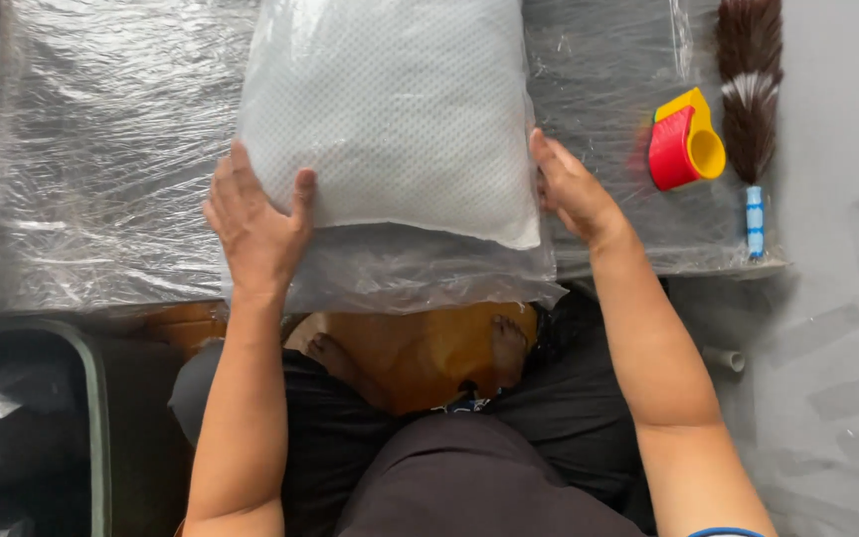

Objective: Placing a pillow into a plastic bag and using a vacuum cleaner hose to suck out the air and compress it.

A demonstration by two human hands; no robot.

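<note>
Pressing both hands, left (256, 224) and right (571, 189), fingers spread flat against the bagged pillow (400, 129), I judged sealing its loose plastic mouth (420, 273) came next.

both hands, left hand (256, 224) and right hand (571, 189), press the bagged white pillow (395, 119) sides
</note>
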